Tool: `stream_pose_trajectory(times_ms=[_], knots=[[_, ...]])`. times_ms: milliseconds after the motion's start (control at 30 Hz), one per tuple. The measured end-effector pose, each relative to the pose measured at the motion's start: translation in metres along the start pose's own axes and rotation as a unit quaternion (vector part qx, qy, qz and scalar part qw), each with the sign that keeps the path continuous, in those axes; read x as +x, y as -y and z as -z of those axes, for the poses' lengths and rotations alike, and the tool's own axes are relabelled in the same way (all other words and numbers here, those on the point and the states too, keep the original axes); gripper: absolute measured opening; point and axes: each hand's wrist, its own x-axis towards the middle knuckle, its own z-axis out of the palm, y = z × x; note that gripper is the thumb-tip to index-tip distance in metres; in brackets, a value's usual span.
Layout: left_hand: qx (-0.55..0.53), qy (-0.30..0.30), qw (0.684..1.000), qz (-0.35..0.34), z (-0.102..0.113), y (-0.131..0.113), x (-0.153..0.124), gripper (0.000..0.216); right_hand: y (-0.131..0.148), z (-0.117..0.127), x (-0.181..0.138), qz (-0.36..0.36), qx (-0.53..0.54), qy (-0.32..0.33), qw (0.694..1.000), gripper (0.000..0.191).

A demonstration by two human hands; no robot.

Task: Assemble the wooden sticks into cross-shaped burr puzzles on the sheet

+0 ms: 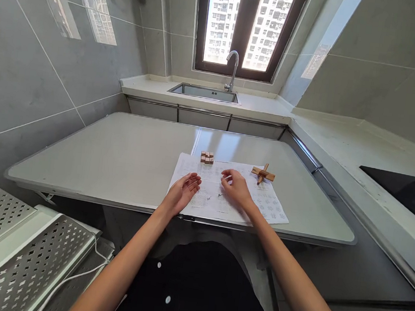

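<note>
The left hand (183,193) is relaxed and empty; the right hand (237,187) curls loosely, apparently empty. Beyond the fingers, over printed paper (276,213), a wooden block cluster (207,158) and, rightward, a wooden cross (264,174) appear assembled, both untouched.

Over a printed sheet (210,188) on the white desk (116,162), the left grip (184,191) shows its palm and the right grip (237,186) curls loosely; wooden blocks (207,158) sit at its far edge, a cross-shaped wooden puzzle (264,174) at its far-right corner.
</note>
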Motion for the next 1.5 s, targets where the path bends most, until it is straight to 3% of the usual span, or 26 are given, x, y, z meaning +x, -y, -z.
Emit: stream_pose_trajectory(times_ms=[267, 667, 933, 1167, 1500], knots=[[0.007, 0.005, 1.0, -0.003, 0.001, -0.001, 0.0, 0.008, 0.018, -0.047, 0.061, 0.049, -0.129, 0.021, 0.99, 0.051], [0.009, 0.012, 1.0, -0.004, 0.003, -0.001, 0.001, 0.007, 0.025, -0.077, 0.088, 0.059, -0.225, 0.059, 0.971, 0.039], [0.015, 0.013, 1.0, -0.003, 0.004, 0.0, 0.002, 0.009, 0.027, -0.079, 0.088, 0.058, -0.225, 0.046, 0.972, 0.022], [0.022, 0.018, 1.0, -0.002, 0.003, -0.001, 0.003, 0.009, 0.027, -0.071, 0.072, 0.078, -0.212, 0.035, 0.974, 0.022], [0.021, 0.027, 0.999, -0.004, 0.0, -0.002, -0.003, 0.01, 0.026, -0.037, 0.014, 0.172, -0.182, 0.081, 0.965, 0.012]])
